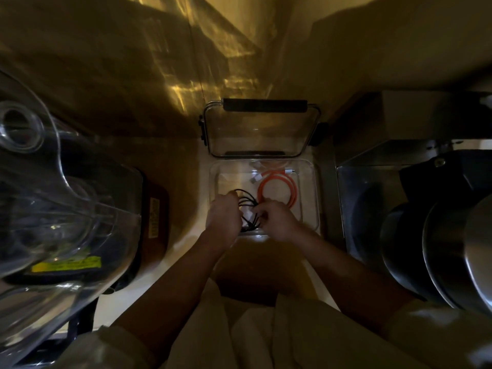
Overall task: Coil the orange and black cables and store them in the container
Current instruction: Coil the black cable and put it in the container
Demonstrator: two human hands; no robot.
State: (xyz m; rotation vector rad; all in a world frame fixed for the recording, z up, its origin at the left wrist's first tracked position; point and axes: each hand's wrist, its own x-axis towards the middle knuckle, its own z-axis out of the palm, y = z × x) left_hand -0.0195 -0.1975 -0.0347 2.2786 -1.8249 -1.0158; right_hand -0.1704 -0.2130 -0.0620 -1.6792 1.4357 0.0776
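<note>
Down on the pale worktop (183, 187), crowded between a big glass-jugged appliance (53, 198) on one side and dark steel pots (436, 235) on the other, sits the clear container (310, 194), its lid (262, 129) propped open behind it so both hands can reach straight in. Already inside, toward the far right, lies the orange cable (277, 189), wound into a neat ring and left alone, probably finished with. Nearer, the black cable (246, 202) is bunched in loose loops over the container's near left part, not yet settled flat. Both forearms stretch forward side by side, wrists bent down. Left hand (223, 214) curls its grip round one side of the black bundle; right hand (278, 219) pinches the other side, seemingly keeping the loops from springing apart as they go down.
</note>
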